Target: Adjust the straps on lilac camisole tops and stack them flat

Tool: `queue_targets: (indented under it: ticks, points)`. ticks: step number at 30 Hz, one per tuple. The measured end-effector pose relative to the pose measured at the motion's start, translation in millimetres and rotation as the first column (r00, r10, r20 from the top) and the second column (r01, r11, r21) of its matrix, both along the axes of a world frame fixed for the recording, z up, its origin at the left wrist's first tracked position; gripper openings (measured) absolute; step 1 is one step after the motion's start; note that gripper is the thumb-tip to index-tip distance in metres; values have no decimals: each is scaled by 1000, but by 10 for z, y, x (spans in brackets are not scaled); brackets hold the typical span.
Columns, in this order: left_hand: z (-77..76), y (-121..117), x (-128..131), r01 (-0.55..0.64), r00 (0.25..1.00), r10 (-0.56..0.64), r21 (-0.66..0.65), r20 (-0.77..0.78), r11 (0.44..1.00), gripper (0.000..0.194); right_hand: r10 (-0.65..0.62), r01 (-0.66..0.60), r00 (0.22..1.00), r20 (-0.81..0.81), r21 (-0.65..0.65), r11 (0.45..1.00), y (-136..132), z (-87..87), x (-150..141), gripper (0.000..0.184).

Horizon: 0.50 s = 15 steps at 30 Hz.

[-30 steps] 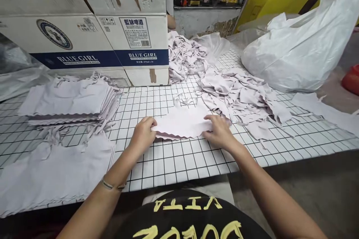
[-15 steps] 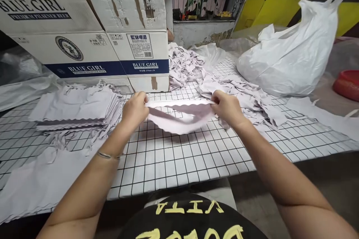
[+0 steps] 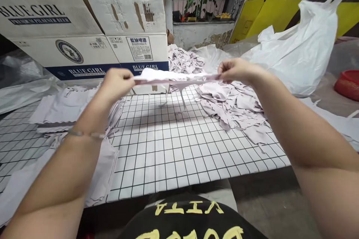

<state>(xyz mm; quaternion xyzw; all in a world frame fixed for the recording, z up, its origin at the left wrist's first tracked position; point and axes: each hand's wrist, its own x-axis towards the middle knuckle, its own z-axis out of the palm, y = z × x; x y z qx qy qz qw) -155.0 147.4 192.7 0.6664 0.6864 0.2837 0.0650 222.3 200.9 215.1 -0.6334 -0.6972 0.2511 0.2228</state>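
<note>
Head cam, looking down over the worktop (image 3: 179, 157) with its black-on-white grid: both hands are up in the air with one pale pinkish-white cloth piece (image 3: 158, 74) stretched between them. Left hand (image 3: 118, 83) has its end pinched between thumb and fingers, right hand (image 3: 235, 70) has the other end the same way, so the piece runs pretty much level, with a thin strip dangling from the middle. It's clear of the worktop and there's a soft shadow under it. From this angle it cuts across the bottom edge of the beer carton (image 3: 89, 54), the BLUE GIRL one standing at the back left.

Right below the right hand there's a messy heap of the same pale cloth (image 3: 232, 101), with another scrap pile (image 3: 185, 59) further back, beside the carton. Over on the left, a neat folded stack (image 3: 60, 102) sits in front of the carton, partly hidden by the left forearm, and more flat pieces (image 3: 102, 170) lie nearer the front edge. There's a bracelet (image 3: 97, 135) on that left arm. Far right: a bulging white plastic bag (image 3: 294, 56), plus a red container (image 3: 347, 85) near the picture's edge.
</note>
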Motion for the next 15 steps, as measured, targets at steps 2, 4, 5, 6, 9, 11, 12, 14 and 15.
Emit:
queue_targets:
  ticks: [2, 4, 5, 6, 9, 11, 12, 14, 15]
  points:
    - [-437, -390, 55, 24, 993, -34, -95, -110, 995, 13, 41, -35, 995, 89, -69, 997, -349, -374, 36, 20]
    - [-916, -791, 138, -9, 963, -58, -246, -263, 969, 18, 56, -40, 989, 135, -119, 992, -721, -855, 68, 18]
    - [-1131, -978, 184, -16, 938, -96, -317, -332, 948, 21, 57, -34, 987, 151, -151, 988, -901, -1102, 83, 18]
    - [-1313, -1149, 229, -16, 915, -131, -359, -381, 933, 23, 53, -26, 983, 175, -156, 987, -1070, -1334, 100, 16]
    - [-1633, -1540, 332, -30, 871, -186, -426, -455, 904, 26, 51, -27, 987, 152, -153, 988, -1489, -1848, 152, 14]
    - [-1696, -1708, 361, -45, 857, -187, -430, -481, 902, 27, 34, -22, 993, 115, -101, 995, -1688, -2014, 186, 13]
    - [-1706, -1773, 363, -42, 850, -191, -425, -491, 904, 27, 26, -20, 994, 103, -61, 998, -1768, -2055, 199, 13]
    - [-1715, -1884, 347, -24, 836, -205, -407, -509, 913, 26, 20, -23, 995, 97, 25, 999, -1898, -2089, 209, 13]
    - [-1721, -1932, 331, -16, 831, -210, -399, -515, 917, 25, 22, -28, 995, 98, 68, 997, -1954, -2096, 205, 14]
